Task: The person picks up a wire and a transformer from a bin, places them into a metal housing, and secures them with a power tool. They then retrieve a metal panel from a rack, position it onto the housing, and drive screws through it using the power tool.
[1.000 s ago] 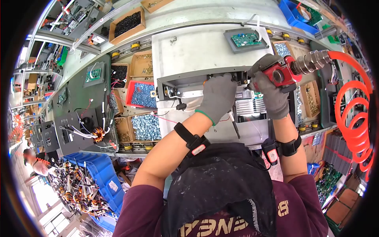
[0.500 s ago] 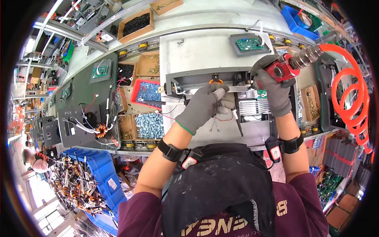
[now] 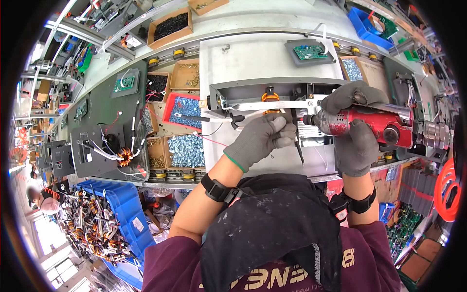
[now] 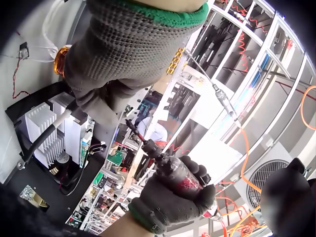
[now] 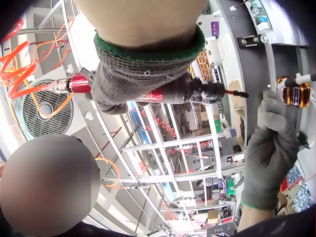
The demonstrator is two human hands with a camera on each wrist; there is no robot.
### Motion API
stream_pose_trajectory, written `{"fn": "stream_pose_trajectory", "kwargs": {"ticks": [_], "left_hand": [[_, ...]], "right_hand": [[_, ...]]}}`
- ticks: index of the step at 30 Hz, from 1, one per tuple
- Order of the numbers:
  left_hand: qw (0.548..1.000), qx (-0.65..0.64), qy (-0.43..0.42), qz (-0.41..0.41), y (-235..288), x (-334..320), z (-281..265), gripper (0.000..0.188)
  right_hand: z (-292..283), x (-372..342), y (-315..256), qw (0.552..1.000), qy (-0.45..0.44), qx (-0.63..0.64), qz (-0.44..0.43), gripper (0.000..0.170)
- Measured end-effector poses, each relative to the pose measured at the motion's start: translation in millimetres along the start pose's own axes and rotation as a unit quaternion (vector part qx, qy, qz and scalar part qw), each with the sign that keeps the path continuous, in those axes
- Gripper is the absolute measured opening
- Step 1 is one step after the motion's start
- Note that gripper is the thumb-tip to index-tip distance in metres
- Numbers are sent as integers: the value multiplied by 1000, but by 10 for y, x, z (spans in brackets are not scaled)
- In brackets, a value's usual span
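Observation:
My gloved right hand [image 3: 357, 131] grips a red pneumatic screwdriver [image 3: 340, 121], held level with its bit pointing left. The dark-tipped bit [image 5: 237, 93] reaches toward my left fingertips in the right wrist view. My gloved left hand [image 3: 260, 138] is at the near side of a grey metal case [image 3: 233, 90], thumb and fingers curled together; I cannot tell whether something small is pinched there. Beside it in the case are a copper-wound coil [image 5: 296, 94] and a silver finned heat sink [image 4: 42, 126]. A black-sleeved cable [image 4: 42, 140] with a ring lug runs past the left fingers.
Left of the case are a red bin [image 3: 182, 108] and a cardboard box [image 3: 185, 151], both full of small screws. A green circuit board [image 3: 309, 52] sits on a grey plate behind. The red coiled air hose [image 3: 446, 192] hangs at right; a blue crate [image 3: 127, 221] stands lower left.
My left hand has drawn back out of the case, uncovering the coil. My right hand has moved nearer my body and turned the screwdriver from upright to level, its bit toward the left fingers.

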State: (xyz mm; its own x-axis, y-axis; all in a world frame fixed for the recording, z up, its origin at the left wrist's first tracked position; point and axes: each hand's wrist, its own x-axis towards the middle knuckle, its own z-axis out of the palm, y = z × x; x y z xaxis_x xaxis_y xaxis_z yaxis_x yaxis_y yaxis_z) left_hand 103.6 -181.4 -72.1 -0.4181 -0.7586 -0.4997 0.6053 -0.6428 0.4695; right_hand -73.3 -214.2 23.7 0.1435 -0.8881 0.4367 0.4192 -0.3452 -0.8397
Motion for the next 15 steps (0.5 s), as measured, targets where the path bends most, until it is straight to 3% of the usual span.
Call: {"fn": "stream_pose_trajectory", "kwargs": {"ticks": [3,5,12,15], "left_hand": [[999,20,2,-34,12,-17,-1,34],[997,-33,-37,-58,-3,-8,-39,35],[999,-11,5,-52,-36,-80,-5,30],[998,-25,-51,-40,-48,-107,-19,29]], "right_hand": [[42,-33,-14,1000,-11,9,-4,42],[112,-80,-34,1000,-7,-1,4,42],[168,-134,-90,999,-22,5,29,39],[199,-145,-83,999,-31,12,13,37]]}}
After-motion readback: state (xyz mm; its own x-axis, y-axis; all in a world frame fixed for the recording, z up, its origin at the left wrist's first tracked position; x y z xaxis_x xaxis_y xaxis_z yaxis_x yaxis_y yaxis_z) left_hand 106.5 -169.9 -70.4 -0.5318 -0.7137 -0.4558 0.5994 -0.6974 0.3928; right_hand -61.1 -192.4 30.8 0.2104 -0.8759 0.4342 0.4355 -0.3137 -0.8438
